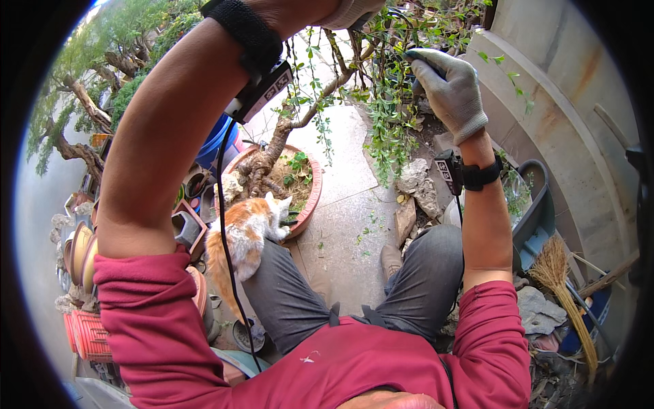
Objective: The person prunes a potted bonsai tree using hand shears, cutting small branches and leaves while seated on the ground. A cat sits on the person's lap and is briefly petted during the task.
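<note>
A bonsai-like tree grows from a round reddish pot (315,194), its thick trunk (276,146) leaning up to the right. Thin leafy shoots (390,112) hang from its branches between my hands. My right hand (449,92), in a grey glove with dark fingertips, is closed in a pinch at the right side of these shoots. What lies between its fingertips is too small to make out. My left hand (351,12), also gloved, reaches in at the upper edge beside the branches. Its fingers are mostly cut off or hidden.
An orange-and-white cat (244,228) stands against my left thigh, its head at the pot's rim. Rocks (414,178) border the paving on the right. Farther right are a grey-blue scoop-shaped container (535,221) and a straw broom (555,269). Stacked pots (82,255) crowd the left.
</note>
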Demonstrator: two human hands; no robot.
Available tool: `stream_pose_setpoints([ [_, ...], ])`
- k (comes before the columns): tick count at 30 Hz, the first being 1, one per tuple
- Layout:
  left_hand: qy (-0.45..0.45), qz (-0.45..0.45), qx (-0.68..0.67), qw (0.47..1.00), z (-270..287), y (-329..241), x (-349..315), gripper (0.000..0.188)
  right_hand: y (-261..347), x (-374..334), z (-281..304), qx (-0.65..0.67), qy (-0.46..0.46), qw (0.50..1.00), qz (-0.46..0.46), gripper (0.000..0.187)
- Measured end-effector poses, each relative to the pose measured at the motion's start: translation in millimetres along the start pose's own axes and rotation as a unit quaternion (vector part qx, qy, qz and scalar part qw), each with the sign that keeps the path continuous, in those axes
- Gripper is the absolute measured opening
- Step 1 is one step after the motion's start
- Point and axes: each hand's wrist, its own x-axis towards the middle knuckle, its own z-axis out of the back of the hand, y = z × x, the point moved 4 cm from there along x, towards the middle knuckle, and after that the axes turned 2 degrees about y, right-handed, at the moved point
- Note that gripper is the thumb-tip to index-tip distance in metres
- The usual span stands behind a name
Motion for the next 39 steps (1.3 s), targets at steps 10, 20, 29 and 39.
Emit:
stream_pose_setpoints([
  [10,0.006,-0.035,-0.034,0.999,1,3,-10,0.010,2,-3,-4,0.142,0.087,0.977,-0.135,0.023],
  [20,-0.022,0.001,-0.197,0.980,2,5,-18,0.020,-16,0,-18,0.206,0.137,0.941,-0.230,0.025],
  [29,-0.025,0.061,-0.214,0.975,3,3,-13,0.019,-6,8,-25,-0.107,-0.078,0.991,0.030,0.029],
  [39,-0.086,-0.094,-0.027,0.992,-6,3,1,0.013,-23,23,-51,0.020,0.013,0.997,-0.074,0.039],
])
